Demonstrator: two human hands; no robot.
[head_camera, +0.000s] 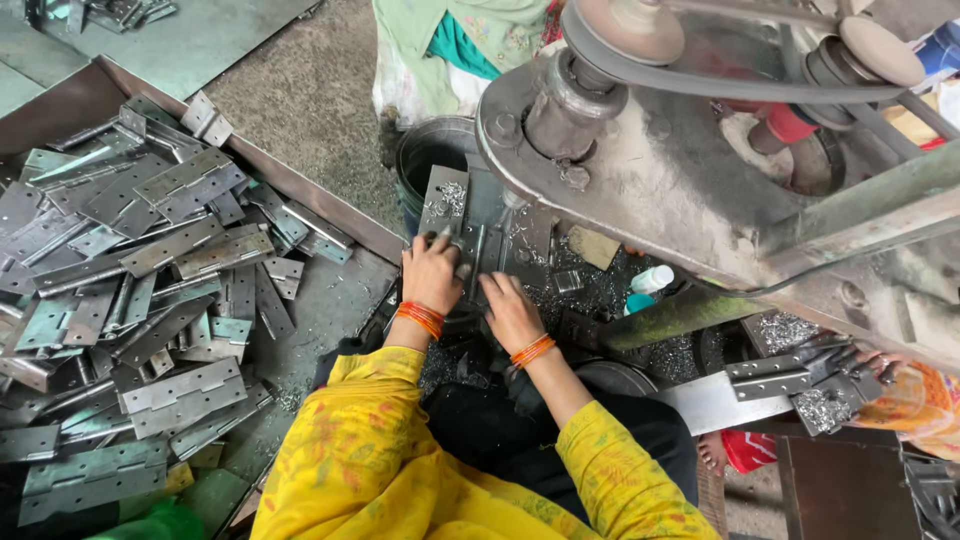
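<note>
— Hinge (462, 232) of grey metal lies flat on the machine bed (540, 250), under the big belt-driven drill press (640, 150). Who has hold of it?

— A worker in yellow sleeves. The left hand (432, 272) rests on the hinge's near end, fingers curled down over the plate and pressing it. The right hand (510, 310) lies just beside it on the bed, palm down, fingers flat toward the hinge's edge; whether it actually grips anything cannot be told from this angle. Orange bangles (421, 318) ring both wrists.

— And around the bed?

— Bright metal shavings (585, 290) are scattered over it. A small white and teal bottle (648, 284) sits to the right of the hands, close to a green bar (680, 315). A dark round bucket (430, 160) stands just behind the hinge.

— What fills the left of the frame?

— A shallow metal tray (300, 180) heaped with loose hinges (150, 300), dozens of them, lying at every angle, well apart from the hands. A few more hinges (790, 375) rest on a ledge at the right, among more shavings.

— Anyone else in view?

— Someone in pale green cloth (450, 40) at the top edge, and a patterned orange sleeve (915, 400) at the far right.
</note>
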